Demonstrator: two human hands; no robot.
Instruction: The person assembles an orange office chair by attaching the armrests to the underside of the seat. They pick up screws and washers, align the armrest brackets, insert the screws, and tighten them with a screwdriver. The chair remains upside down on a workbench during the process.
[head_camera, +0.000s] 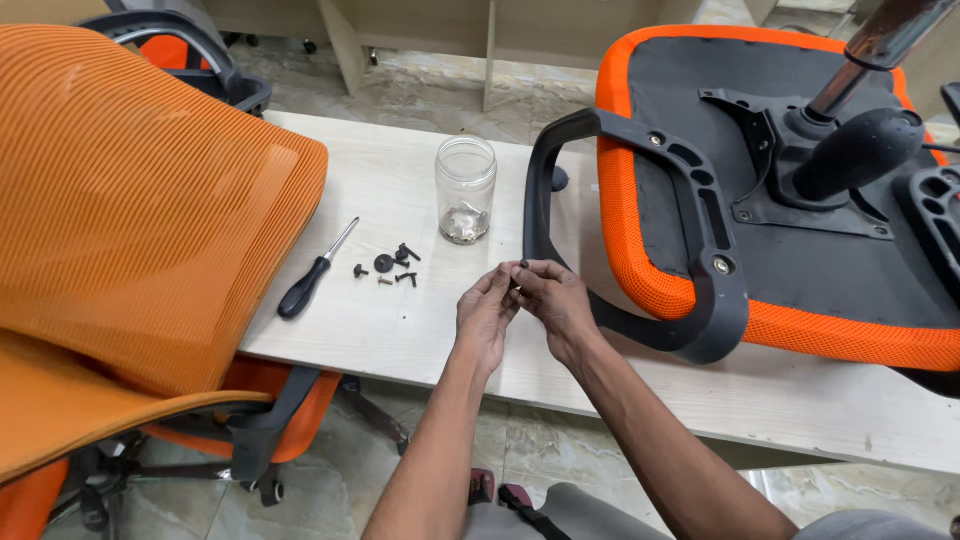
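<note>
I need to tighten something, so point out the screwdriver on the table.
In the head view, the screwdriver lies on the pale table, left of both hands, between the orange mesh chair back and the loose black screws.

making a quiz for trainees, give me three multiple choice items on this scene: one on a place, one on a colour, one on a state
1. Where does the screwdriver lie?
A. left of the jar
B. inside the jar
C. on the seat
2. What colour is the rim of the seat?
A. blue
B. orange
C. white
3. How is the jar?
A. lidded
B. tipped over
C. upright, open-topped

Answers: 1 A, it rests on the table left of the jar, beside the loose screws. 2 B, an orange rim frames the black underside. 3 C, it stands upright with no lid, small hardware at its bottom.
</note>
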